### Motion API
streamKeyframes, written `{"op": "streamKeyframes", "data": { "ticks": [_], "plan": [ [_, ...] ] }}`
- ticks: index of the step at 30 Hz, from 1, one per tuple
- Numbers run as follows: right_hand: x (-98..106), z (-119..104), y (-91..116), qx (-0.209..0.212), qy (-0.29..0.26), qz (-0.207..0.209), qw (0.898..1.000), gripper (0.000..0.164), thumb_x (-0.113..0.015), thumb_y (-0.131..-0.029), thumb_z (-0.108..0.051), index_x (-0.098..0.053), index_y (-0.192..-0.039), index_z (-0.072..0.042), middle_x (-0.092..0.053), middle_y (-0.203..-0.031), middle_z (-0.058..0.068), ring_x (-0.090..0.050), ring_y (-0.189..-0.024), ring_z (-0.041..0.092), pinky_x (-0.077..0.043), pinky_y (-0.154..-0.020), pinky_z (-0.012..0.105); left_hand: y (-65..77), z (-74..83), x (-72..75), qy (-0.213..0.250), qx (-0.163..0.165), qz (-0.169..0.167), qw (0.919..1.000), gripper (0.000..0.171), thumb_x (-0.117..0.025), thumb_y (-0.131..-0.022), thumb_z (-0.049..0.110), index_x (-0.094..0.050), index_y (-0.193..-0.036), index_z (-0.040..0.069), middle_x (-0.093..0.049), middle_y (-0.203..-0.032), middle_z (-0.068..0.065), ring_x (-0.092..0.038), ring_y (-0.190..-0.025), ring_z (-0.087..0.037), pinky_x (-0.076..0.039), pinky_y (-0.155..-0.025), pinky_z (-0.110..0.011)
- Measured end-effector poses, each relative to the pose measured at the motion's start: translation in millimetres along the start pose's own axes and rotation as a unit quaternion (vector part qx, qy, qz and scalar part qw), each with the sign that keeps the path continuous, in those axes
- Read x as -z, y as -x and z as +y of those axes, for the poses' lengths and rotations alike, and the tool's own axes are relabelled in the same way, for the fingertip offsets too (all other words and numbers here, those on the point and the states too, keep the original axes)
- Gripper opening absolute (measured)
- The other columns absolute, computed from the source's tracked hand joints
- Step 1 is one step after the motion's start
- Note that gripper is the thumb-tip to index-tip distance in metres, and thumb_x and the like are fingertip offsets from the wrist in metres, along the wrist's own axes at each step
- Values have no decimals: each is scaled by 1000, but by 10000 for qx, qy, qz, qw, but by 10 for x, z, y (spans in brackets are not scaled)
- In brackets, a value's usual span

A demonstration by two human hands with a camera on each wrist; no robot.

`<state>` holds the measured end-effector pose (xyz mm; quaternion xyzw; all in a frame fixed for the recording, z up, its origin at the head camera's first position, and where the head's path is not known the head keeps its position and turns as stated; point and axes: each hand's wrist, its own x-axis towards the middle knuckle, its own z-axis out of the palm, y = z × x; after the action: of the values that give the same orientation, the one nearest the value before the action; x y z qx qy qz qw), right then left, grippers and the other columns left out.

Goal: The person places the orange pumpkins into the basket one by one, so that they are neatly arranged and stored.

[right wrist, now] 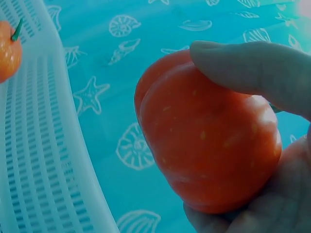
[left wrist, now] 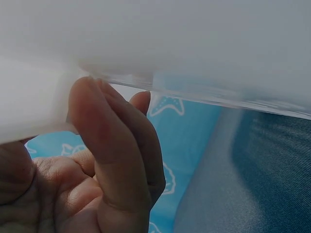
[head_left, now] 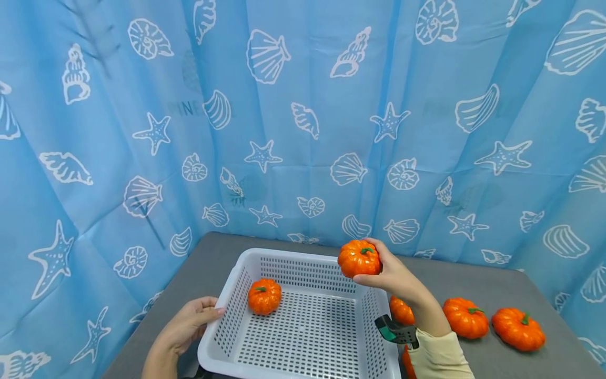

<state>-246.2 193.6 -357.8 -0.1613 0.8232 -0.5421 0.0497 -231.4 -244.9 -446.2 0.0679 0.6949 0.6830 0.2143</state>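
My right hand grips a small orange pumpkin with a green stem, held in the air over the far right corner of a white perforated basket. Up close, the fingers wrap the pumpkin beside the basket wall. A second pumpkin lies inside the basket at its left; its edge shows in the right wrist view. My left hand holds the basket's left rim, its fingers curled under the white rim.
The basket stands on a grey table. Two loose pumpkins lie to its right, and another pumpkin is partly hidden behind my right wrist. A blue seashell curtain closes off the back and sides.
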Motion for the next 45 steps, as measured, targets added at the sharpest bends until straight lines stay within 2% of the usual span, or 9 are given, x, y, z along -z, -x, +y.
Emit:
{"op": "streamKeyframes", "data": {
  "ticks": [12,17,24,30,36,45],
  "plan": [
    [-283,-136,-327,51,-185,-364,9992,81,-74,-80,-17,-24,-142,-6,-42,-132,21,-51,-108,29,-52,-85,36,-28,-27,8,-3,-14,11,10000,45,-53,-97,19,-42,-124,-15,-68,-103,-11,-69,-92,-26,-57,-79,-43],
    [-455,-140,-436,18,-46,-461,9989,81,-75,-78,-16,-26,-142,-6,-46,-129,19,-52,-106,27,-52,-85,37,-30,-18,-11,-29,-23,14,10000,46,-54,-97,19,-42,-124,-16,-68,-103,-11,-69,-92,-26,-57,-80,-44],
    [-648,-88,-512,-200,148,-425,9988,83,-79,-75,-18,-29,-141,-7,-50,-127,17,-54,-105,26,-52,-85,37,-41,-6,-21,-32,-39,-53,10000,45,-54,-97,19,-43,-123,-16,-68,-103,-12,-69,-92,-26,-57,-79,-43],
    [-735,-27,-559,-347,198,-514,9979,84,-78,-76,-17,-27,-141,-2,-50,-126,18,-55,-104,26,-52,-85,38,-42,19,-19,-68,-105,-132,9998,45,-53,-97,17,-42,-124,-16,-68,-104,-13,-69,-92,-27,-57,-79,-44],
    [-839,83,-606,-440,274,-652,9965,83,-78,-75,-16,-29,-139,-1,-52,-122,17,-56,-101,24,-53,-84,39,-43,33,-15,-140,-106,-55,9998,47,-54,-96,19,-42,-125,-17,-68,-104,-13,-69,-92,-26,-57,-77,-42],
    [-1016,234,-622,-396,730,-911,9924,80,-81,-72,-19,-35,-135,1,-54,-117,13,-56,-97,22,-53,-82,39,-3,6,3,-163,58,37,9998,48,-56,-96,21,-43,-124,-15,-68,-104,-12,-69,-93,-26,-57,-79,-42]
  ]
}}
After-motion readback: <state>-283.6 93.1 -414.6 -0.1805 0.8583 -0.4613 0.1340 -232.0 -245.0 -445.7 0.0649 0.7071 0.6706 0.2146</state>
